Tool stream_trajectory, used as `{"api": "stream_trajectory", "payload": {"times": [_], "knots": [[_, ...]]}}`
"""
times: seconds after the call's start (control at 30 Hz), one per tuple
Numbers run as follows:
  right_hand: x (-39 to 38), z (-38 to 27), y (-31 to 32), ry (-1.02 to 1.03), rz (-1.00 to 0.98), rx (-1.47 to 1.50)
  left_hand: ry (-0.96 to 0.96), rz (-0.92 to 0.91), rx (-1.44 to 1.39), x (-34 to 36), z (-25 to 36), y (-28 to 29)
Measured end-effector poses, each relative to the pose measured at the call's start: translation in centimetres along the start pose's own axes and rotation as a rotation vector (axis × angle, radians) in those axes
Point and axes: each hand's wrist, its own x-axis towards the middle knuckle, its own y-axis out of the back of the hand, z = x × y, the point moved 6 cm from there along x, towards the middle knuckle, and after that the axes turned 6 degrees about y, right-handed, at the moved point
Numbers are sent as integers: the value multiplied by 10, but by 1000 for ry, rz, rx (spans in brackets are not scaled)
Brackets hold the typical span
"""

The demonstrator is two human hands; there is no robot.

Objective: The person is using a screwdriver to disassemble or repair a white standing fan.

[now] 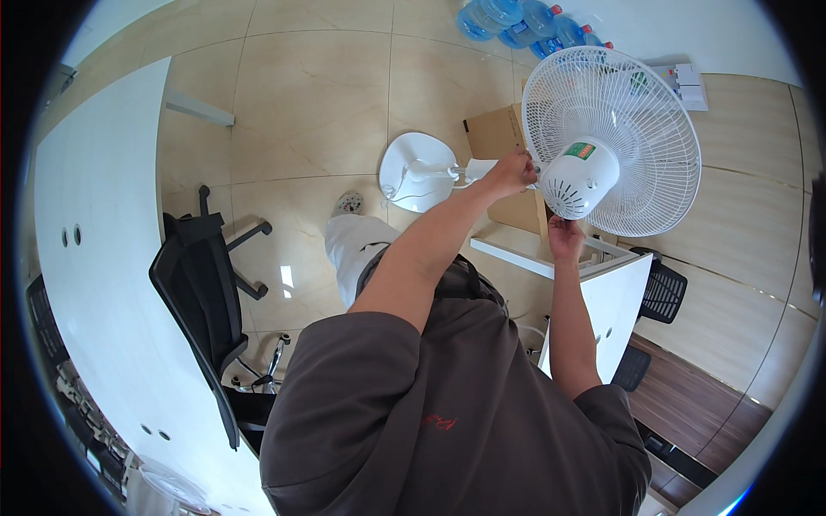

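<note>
A white pedestal fan (419, 163) stands in front of me, its round base on the floor. Its wire guard (671, 163) and motor housing (589, 176) lean to the right at the top. My left hand (514, 172) is closed at the fan's neck, beside the housing; its fingertips are partly hidden. At the housing's vented rear end, my right hand (565, 239) has its fingers bent together against the underside. What exactly those fingers pinch is hidden.
Behind the fan stands a cardboard box (495, 133). Blue water bottles (538, 26) line the far wall. A white desk (615, 292) is at my right. To the left are a black office chair (198, 284) and a long white table (103, 215).
</note>
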Motion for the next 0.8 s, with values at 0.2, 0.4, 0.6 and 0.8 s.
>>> {"api": "stream_trajectory", "payload": {"times": [0.2,0.4,0.6,0.8], "knots": [[-3,-2,-3,39,-12,-23,250,124,-303,-7,-20,2],[-3,-5,-2,81,11,-47,384,293,-679,-13,-36,-14],[-1,-5,-5,57,-26,-65,255,378,-772,-12,-28,-18],[3,-5,-4,68,-53,-77,408,341,-1102,-6,-40,-20]]}}
